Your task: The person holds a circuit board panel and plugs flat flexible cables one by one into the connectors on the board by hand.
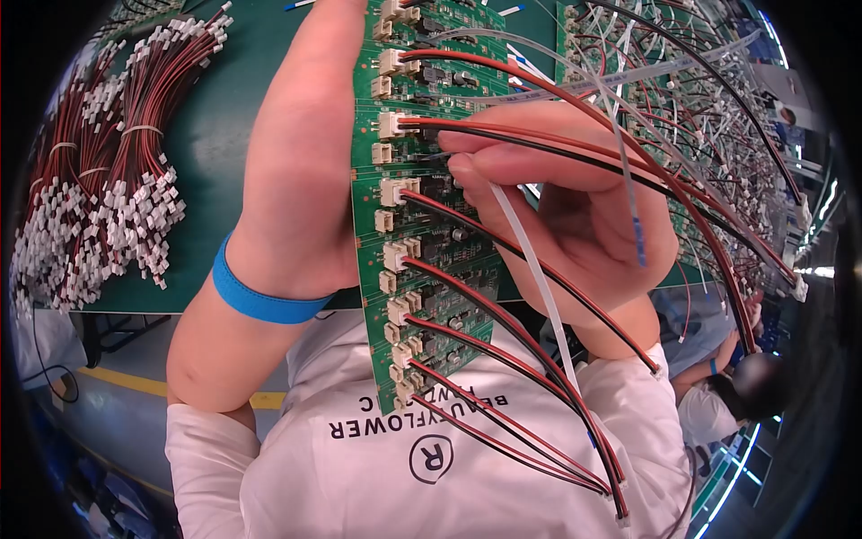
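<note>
A green circuit board panel (pixel 366 242) stands upright in the middle, with white connectors along its left edge and red-and-black wires plugged into several of them. My left hand (pixel 301 180), with a blue band at its wrist, lies against the panel's left side; its fingers are hidden. On the right side, the thumb and index finger of my right hand (pixel 575 198) are pinched at the panel's face, just below a red-and-black wire pair. A thin white strip (pixel 536 260) comes out of that pinch and hangs down over the shirt.
Bundles of red-and-black wires (pixel 144 117) with white plugs lie on the green table (pixel 211 117) at the left. More boards with tangled wires (pixel 664 117) fill the right. Another person (pixel 709 409) is at the lower right.
</note>
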Available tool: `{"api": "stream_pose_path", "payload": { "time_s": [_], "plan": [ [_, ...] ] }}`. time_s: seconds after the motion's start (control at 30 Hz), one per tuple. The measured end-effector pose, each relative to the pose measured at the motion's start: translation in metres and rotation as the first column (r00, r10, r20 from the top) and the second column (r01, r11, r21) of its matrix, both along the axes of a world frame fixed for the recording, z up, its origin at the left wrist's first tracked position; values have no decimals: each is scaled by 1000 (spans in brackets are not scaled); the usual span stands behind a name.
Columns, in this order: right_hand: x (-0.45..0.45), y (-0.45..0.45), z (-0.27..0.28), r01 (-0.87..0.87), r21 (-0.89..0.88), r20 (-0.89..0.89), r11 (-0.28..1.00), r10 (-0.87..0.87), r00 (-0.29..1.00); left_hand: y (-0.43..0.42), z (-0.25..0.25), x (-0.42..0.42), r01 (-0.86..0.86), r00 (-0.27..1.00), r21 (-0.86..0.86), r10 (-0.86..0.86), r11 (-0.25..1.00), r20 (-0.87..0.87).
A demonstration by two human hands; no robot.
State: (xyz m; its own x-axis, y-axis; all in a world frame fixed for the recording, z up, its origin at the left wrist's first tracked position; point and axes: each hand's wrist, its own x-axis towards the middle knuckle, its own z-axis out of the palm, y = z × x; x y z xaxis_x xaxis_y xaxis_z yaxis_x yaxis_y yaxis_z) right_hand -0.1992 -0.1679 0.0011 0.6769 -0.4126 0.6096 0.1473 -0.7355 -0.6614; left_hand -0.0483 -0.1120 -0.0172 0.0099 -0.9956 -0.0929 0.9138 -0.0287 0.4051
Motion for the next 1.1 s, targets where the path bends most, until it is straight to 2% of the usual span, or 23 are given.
{"api": "stream_pose_path", "payload": {
  "time_s": [0.3,0.73,1.1],
  "plan": [
    [2,-9,-2,-21,-143,68,989,31,997,-2,2,-4,8,1000,2,-8,1000,5],
    [-2,-2,1,39,14,39,999,-40,998,-3,2,-7,9,1000,10,-9,1000,-2],
    [4,1,-1,64,-38,-10,997,-64,998,-2,-1,-4,13,1000,13,-13,1000,-14]
  ]
}}
